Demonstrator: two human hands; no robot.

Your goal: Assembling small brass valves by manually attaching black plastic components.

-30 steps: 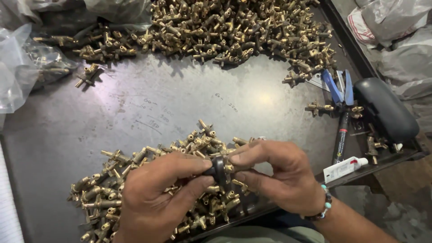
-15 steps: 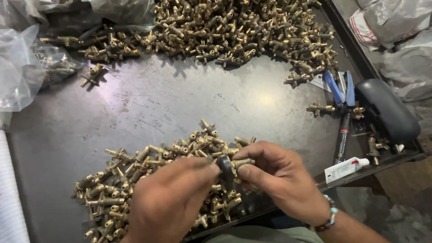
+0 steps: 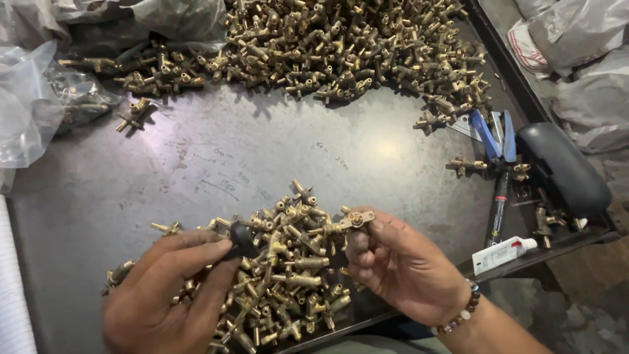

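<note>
While hands were joined earlier, I now see them split.
left hand (image 3: 167, 288): pinching black knob (image 3: 244, 240), lower left.
right hand (image 3: 400, 265): gripping brass fitting (image 3: 357, 219), lower centre.

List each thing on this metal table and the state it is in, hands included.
left hand: pinches a black knob.
right hand: grips one brass fitting.
near brass pile: loose heap under both hands.
far brass pile: spread along the far edge.
blue-handled pliers: lying flat.
white tube: capped, lying down.
</note>
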